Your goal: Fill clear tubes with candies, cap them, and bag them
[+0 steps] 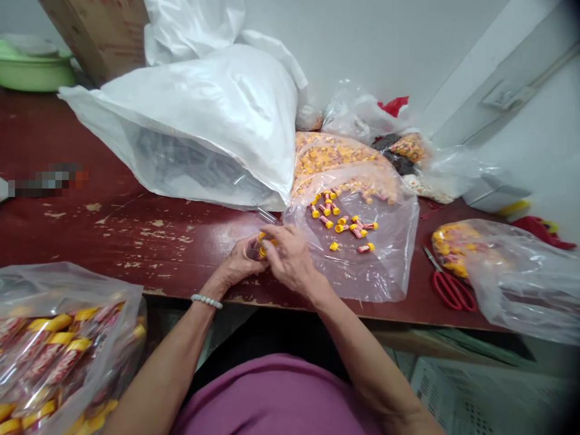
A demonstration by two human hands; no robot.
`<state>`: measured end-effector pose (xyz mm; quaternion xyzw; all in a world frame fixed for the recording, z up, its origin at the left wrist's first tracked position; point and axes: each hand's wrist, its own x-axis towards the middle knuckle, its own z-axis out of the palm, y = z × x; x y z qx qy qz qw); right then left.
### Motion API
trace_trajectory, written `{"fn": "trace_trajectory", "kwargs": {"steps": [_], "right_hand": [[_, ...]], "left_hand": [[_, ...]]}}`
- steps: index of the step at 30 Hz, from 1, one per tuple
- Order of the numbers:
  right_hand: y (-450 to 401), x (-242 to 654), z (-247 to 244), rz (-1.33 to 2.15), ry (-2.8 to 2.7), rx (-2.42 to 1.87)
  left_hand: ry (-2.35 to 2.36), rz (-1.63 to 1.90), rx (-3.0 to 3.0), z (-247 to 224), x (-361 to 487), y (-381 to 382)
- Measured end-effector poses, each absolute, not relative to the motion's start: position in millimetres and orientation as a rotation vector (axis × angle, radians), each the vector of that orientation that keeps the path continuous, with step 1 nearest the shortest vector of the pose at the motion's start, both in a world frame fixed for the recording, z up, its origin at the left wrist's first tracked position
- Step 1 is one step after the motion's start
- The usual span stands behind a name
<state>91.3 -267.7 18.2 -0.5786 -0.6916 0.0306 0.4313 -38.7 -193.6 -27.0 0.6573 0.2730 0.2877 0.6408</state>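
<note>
My left hand (pixel 242 264) is closed around what look like clear plastic tubes, largely hidden by its fingers, above the table's front edge. Yellow caps (pixel 261 241) show at their upper ends. My right hand (pixel 290 257) meets it there, fingers closed at a yellow cap; its grip is partly hidden. Just beyond, clear tubes (pixel 266 214) lie by the mouth of a large white sack (pixel 226 109) full of clear tubes. To the right, small yellow-capped pieces with red-and-white labels (pixel 356 228) are scattered on a clear plastic bag (pixel 385 272), with many more inside it.
At lower left, an open bag (pixel 131 296) holds filled tubes with yellow caps. Red-handled scissors (pixel 448 287) lie on the red table (pixel 90 235) beside another bag of yellow pieces (pixel 453 241). A green basin (pixel 36 72) and a cardboard box (pixel 104 36) stand at back left.
</note>
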Motion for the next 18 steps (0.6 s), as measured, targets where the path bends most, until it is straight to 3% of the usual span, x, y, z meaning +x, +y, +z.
{"fn": "trace_trajectory", "kwargs": {"steps": [4, 8, 11, 14, 18], "right_hand": [[-272, 85, 21, 0.071, -1.837, -1.507], [-286, 124, 17, -0.01, -1.597, -1.521], [-301, 174, -3, -0.176, -1.433, -1.813], [-311, 206, -28, -0.121, -1.484, -2.099], [-332, 203, -23, -0.167, -1.398, -1.986]], "left_hand": [[0.627, 0.666, 1.506, -32, -41, -192], [0.678, 0.67, 1.501, -37, -41, -193], [0.711, 0.659, 1.495, -35, -40, -194], [0.739, 0.639, 1.472, -30, -39, -195], [0.798, 0.617, 1.374, -25, -41, -197]]}}
